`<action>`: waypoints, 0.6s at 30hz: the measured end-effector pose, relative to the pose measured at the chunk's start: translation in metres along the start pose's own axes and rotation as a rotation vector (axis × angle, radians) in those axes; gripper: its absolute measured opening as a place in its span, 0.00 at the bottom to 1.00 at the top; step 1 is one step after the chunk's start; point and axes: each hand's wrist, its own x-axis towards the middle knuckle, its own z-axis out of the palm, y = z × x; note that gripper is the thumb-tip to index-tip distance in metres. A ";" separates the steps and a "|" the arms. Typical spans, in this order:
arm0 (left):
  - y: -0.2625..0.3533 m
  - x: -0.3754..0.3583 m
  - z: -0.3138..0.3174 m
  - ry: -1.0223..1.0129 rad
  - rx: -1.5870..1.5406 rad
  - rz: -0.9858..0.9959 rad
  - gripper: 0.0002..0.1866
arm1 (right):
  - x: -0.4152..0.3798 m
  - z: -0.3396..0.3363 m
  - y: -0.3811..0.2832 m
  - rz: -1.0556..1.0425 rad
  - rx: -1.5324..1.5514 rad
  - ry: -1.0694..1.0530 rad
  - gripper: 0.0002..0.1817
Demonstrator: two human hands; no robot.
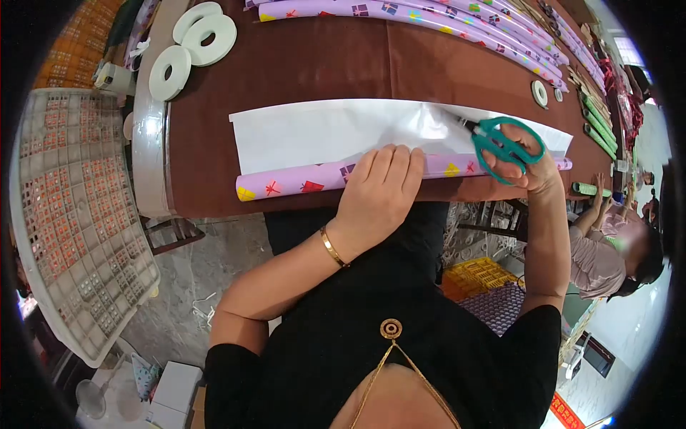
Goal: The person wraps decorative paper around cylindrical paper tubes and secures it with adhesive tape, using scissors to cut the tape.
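A purple roll of gift-patterned wrapping paper [286,183] lies along the table's near edge, with its white underside [300,136] spread flat beyond it. My left hand [379,186] rests over the middle of the roll, fingers stretched out side by side and touching the paper; the thumb is hidden. In my right hand [525,161] is a pair of scissors [500,143] with teal handles, fingers through the loops. The dark blades point left over the white sheet, and their tips are hard to make out against the glare.
More wrapping paper rolls [429,25] lie at the table's far side. White tape rolls [170,73] sit at the far left corner, another tape roll [539,94] at right. A plastic crate [78,222] stands left. A co-worker [607,250] sits at right near green rolls [599,125].
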 end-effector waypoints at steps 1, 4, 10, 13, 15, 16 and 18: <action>0.001 0.000 -0.001 -0.007 0.004 -0.005 0.15 | -0.001 -0.007 -0.002 -0.011 0.085 0.028 0.30; 0.001 -0.001 0.001 0.009 -0.028 -0.011 0.16 | 0.003 -0.015 -0.014 -0.009 0.273 -0.024 0.29; 0.002 0.015 -0.017 -0.264 -0.221 -0.091 0.28 | 0.013 0.001 -0.002 -0.181 0.136 0.072 0.28; -0.003 0.033 -0.011 -0.210 -0.190 -0.032 0.39 | 0.023 0.014 0.009 -0.190 0.031 0.066 0.29; -0.007 0.043 -0.002 -0.244 -0.171 -0.047 0.43 | 0.025 0.015 0.013 -0.187 0.022 0.096 0.28; -0.009 0.046 0.001 -0.277 -0.154 -0.061 0.47 | 0.025 0.017 0.013 -0.189 0.021 0.094 0.28; -0.011 0.048 0.001 -0.308 -0.127 -0.043 0.47 | 0.023 0.020 0.014 -0.223 -0.001 0.136 0.28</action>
